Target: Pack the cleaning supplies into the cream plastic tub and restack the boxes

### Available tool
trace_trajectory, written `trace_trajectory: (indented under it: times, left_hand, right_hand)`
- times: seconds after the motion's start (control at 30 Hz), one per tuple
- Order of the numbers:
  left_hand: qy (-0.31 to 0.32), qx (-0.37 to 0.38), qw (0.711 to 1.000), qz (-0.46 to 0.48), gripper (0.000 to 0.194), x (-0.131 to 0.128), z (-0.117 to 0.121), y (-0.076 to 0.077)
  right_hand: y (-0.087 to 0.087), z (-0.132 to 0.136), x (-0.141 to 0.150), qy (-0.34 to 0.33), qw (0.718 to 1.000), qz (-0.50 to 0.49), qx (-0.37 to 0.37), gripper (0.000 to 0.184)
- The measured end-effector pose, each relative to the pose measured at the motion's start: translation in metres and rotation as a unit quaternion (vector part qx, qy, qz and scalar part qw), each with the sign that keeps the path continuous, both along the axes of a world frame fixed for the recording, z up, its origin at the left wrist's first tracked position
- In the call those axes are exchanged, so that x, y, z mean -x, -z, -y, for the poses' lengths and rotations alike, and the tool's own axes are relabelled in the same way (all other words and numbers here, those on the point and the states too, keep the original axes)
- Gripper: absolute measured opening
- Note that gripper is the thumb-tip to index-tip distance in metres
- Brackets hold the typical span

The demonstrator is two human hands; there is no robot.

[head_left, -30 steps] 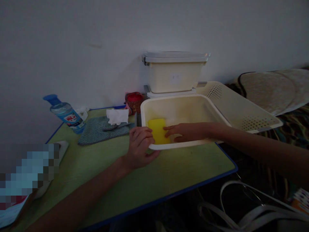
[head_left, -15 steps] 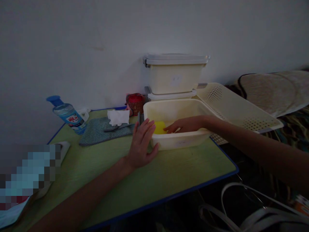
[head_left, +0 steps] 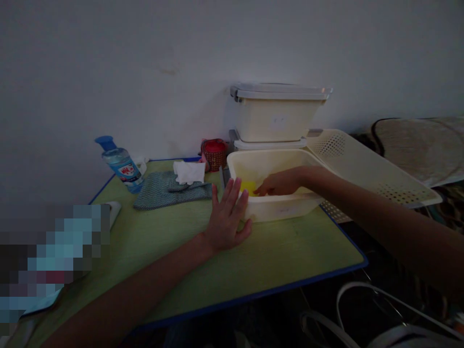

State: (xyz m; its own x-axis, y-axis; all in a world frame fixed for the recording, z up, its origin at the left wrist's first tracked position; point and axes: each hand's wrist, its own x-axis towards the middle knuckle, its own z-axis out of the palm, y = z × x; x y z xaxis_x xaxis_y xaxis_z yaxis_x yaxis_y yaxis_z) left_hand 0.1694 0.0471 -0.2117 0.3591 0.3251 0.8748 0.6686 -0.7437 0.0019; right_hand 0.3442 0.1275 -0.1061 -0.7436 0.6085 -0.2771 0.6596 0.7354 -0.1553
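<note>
My left hand (head_left: 228, 217) lies against the near left corner of an open cream plastic bin (head_left: 279, 209), fingers spread and holding nothing. My right hand (head_left: 279, 182) reaches down into the bin over its near rim. Its bent fingers grip the right side of a yellow sponge-like piece (head_left: 248, 187) at the bin's left inner part. The bin's front wall and my left fingers partly hide the yellow piece, so its exact kind is unclear.
Behind the bin stand stacked lidded boxes (head_left: 279, 118). A perforated basket (head_left: 369, 164) sits at right. Leftward are a red woven basket (head_left: 215, 159), a white tissue (head_left: 189, 172), a grey-blue cloth (head_left: 155, 193) and a blue cleaner bottle (head_left: 125, 169). The green table (head_left: 290, 251) has a blue edge.
The view has turned slightly left, so everything appears shifted right. My left hand stays at the bin's corner. My right hand stays inside at the yellow piece, its fingers more bent.
</note>
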Motion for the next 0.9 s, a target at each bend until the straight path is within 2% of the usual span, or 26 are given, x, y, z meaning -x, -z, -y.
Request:
trace_trajectory:
  times: [0.03,0.07,0.27,0.33,0.43,0.57,0.63,0.7,0.8,0.9]
  left_hand:
    - [-0.005,-0.002,1.0,0.0,0.075,0.001,0.0,0.0]
    - [-0.008,-0.004,1.0,0.0,0.074,0.002,0.0,0.0]
    - [0.032,-0.029,0.999,0.008,0.066,0.01,-0.004,-0.001]
    - [0.031,-0.036,0.999,0.022,0.062,0.013,-0.009,-0.004]
    - [-0.024,-0.002,0.998,0.05,0.058,0.022,-0.022,-0.007]
    - [-0.128,0.092,0.985,0.071,0.066,0.043,-0.048,-0.007]
    - [-0.146,0.128,0.978,0.072,0.071,0.055,-0.059,-0.005]
    - [-0.139,0.141,0.978,0.064,0.074,0.063,-0.066,-0.002]
    - [-0.094,0.123,0.987,0.032,0.072,0.067,-0.067,0.003]
    - [-0.049,0.11,0.993,-0.004,0.066,0.062,-0.063,0.008]
  right_hand:
    - [-0.002,0.0,0.004,-0.032,0.997,0.041,0.055,0.034]
    - [-0.003,-0.001,0.008,-0.046,0.994,0.063,0.079,0.039]
    - [-0.015,0.009,0.017,0.007,0.997,0.08,-0.001,0.055]
    - [-0.026,0.017,0.017,0.038,0.994,0.075,-0.074,0.054]
    - [-0.046,0.035,0.02,0.082,0.972,0.017,-0.219,0.051]
    - [-0.064,0.069,0.035,0.091,0.906,-0.124,-0.394,0.041]
    - [-0.064,0.087,0.044,0.061,0.875,-0.172,-0.449,0.036]
    - [-0.059,0.1,0.052,0.007,0.859,-0.188,-0.476,0.034]
    - [-0.048,0.11,0.061,-0.053,0.855,-0.196,-0.478,0.032]
    - [-0.036,0.107,0.067,-0.07,0.862,-0.201,-0.46,0.03]
